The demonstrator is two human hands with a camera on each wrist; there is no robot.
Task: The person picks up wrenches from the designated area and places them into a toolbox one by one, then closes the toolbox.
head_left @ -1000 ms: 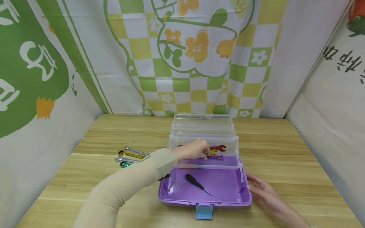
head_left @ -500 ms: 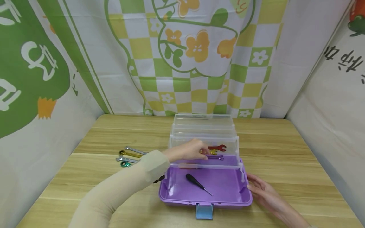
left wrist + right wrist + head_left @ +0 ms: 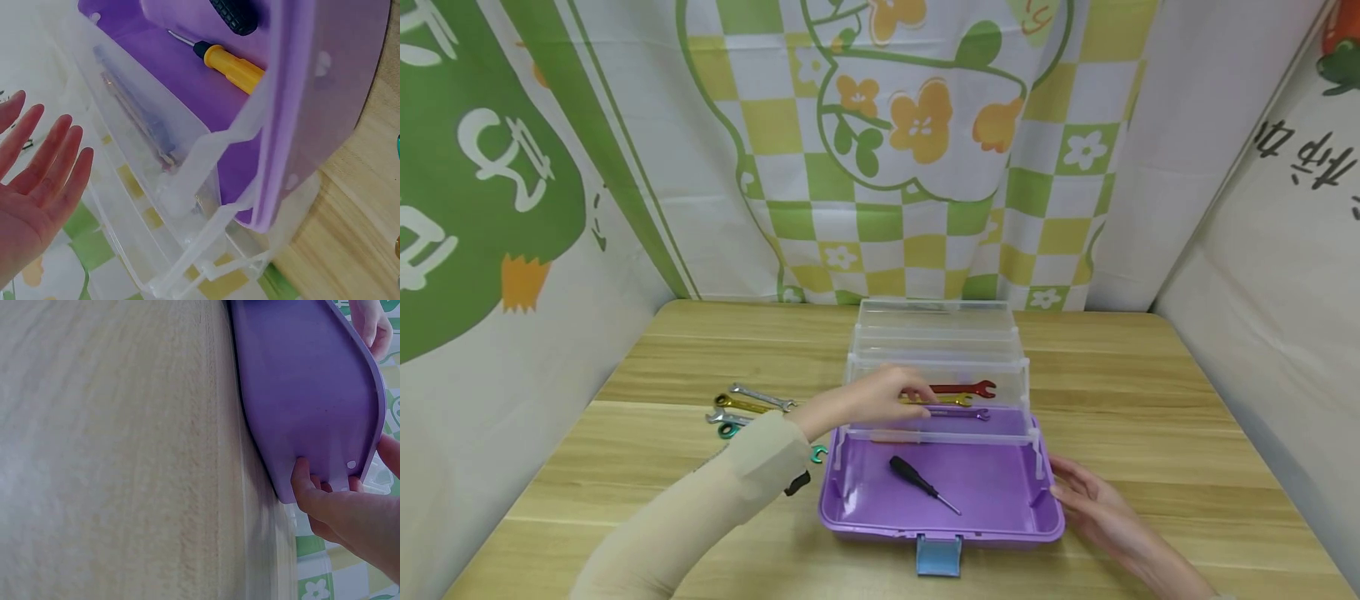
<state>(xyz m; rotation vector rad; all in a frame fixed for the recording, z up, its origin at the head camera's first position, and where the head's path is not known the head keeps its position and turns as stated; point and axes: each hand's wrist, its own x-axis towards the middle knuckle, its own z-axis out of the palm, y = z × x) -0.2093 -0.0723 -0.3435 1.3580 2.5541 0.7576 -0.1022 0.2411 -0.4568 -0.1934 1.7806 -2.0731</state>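
Note:
A purple toolbox (image 3: 1052, 527) stands on the table with its clear trays (image 3: 1013, 372) raised at the back. Over the lowest tray hovers my left hand (image 3: 876, 396), fingers loosely extended; the left wrist view shows the palm bare. Beneath it lie a red wrench (image 3: 973, 389), a yellow wrench (image 3: 958, 400) and a purple wrench (image 3: 966, 413). My right hand (image 3: 1097, 508) holds the toolbox's right side, thumb at the rim and fingertips on the outer wall. Inside the box are a black-handled screwdriver (image 3: 910, 473) and a yellow-handled screwdriver (image 3: 231, 67), the latter mostly hidden under the tray in the head view.
Left of the box, several wrenches lie on the wooden table (image 3: 595, 467), silver, gold and green; one is a gold ratchet wrench (image 3: 737, 404). My left sleeve (image 3: 722, 483) covers part of them. A light blue latch (image 3: 938, 556) hangs at the box front. Printed curtains enclose the table.
My left hand has drawn back leftward from the wrenches in the tray, uncovering more of the purple and yellow ones. The right hand has stayed at the box's side.

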